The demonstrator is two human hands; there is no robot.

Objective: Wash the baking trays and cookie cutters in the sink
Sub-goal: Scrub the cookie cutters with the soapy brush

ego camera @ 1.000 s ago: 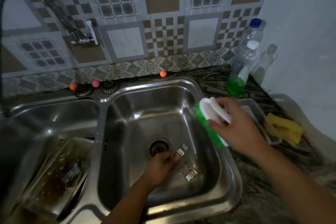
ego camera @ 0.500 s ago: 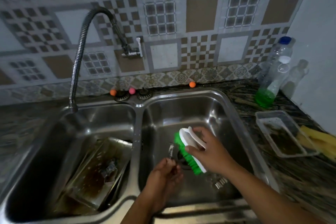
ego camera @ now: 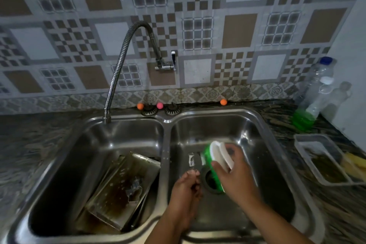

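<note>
Your right hand has its grip curled around the white handle of the green-bristled scrub brush, bristles turned left toward the other hand, so the brush is angled to meet whatever you raise to it. Your left hand pinches a small metal cookie cutter between curled fingertips, holding it up just above the drain of the right basin; the cutter is blurred, so its shape is hard to make out, and you cannot tell whether brush and cutter are touching or only just beside each other. Holding the piece over the drain looks sensible, since anything scrubbed off falls straight down. The baking trays wait in the left basin, leaning tilted against the divider with brown baked-on stains facing up, and another cutter seems to lie on the top tray. The flexible tap arches over the left basin and no water shows running. On the desk to the right stand a bottle of green soap, a clear plastic tub and a yellow sponge, all near enough to reach. Judging by the dirty trays, you are early in the job: the small piece first, the big stained ones after.
</note>
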